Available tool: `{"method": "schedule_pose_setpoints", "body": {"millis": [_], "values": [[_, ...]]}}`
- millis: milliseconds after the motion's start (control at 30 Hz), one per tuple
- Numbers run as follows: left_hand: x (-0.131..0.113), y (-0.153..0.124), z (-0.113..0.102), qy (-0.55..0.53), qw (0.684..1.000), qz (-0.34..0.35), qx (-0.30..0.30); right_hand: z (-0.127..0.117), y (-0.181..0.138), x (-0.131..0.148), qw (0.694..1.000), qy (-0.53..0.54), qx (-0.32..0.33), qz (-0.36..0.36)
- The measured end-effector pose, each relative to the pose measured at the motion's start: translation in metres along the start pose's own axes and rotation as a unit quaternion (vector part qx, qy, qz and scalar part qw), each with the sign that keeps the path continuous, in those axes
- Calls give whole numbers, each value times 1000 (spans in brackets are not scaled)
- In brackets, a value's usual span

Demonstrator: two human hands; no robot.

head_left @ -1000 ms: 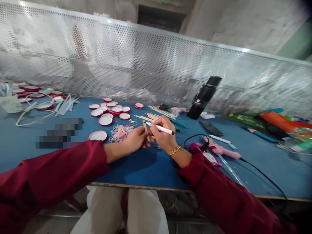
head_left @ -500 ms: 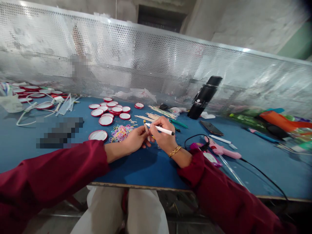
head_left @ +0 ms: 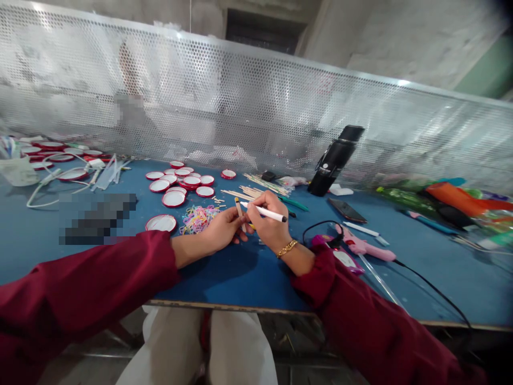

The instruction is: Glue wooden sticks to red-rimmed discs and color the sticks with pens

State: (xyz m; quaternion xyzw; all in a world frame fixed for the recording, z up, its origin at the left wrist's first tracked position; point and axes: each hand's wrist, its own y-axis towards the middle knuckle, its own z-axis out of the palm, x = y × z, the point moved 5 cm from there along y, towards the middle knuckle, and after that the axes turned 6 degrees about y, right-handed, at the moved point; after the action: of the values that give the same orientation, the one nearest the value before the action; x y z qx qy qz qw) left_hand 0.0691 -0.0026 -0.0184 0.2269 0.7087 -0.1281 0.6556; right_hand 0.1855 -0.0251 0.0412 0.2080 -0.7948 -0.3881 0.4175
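Nothing shifted, left hand (head_left: 223, 227) grip pinching stick (head_left: 239, 209), right hand (head_left: 267, 220) grip closed on pen (head_left: 265, 212), table edge (head_left: 224, 307) near.

Bare blue table (head_left: 248, 278) lies open in front of both hands, out to the near edge. Left side is hemmed by the rubber-band pile (head_left: 197, 217) and red-rimmed lids (head_left: 176, 184). Right side is blocked by the pink glue gun (head_left: 363, 246) and its black cord (head_left: 433, 291). Beyond: loose sticks (head_left: 256, 188), black flask (head_left: 334, 159), then the perforated metal screen (head_left: 256, 107).

Craft workshop: blue worktable (head_left: 248, 272), perforated metal screen (head_left: 240, 101), glue gun (head_left: 363, 246), jar lids (head_left: 178, 184).
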Motion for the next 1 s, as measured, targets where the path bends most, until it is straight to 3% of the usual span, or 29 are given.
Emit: {"method": "schedule_pose_setpoints", "body": {"millis": [267, 1000], "values": [[-2, -1, 1, 22, 1000, 6, 7, 3, -1, 3, 1000, 13, 21, 4], [-1, -1, 0, 17, 1000, 7, 4, 0, 0, 3, 1000, 4, 6, -4]]}}
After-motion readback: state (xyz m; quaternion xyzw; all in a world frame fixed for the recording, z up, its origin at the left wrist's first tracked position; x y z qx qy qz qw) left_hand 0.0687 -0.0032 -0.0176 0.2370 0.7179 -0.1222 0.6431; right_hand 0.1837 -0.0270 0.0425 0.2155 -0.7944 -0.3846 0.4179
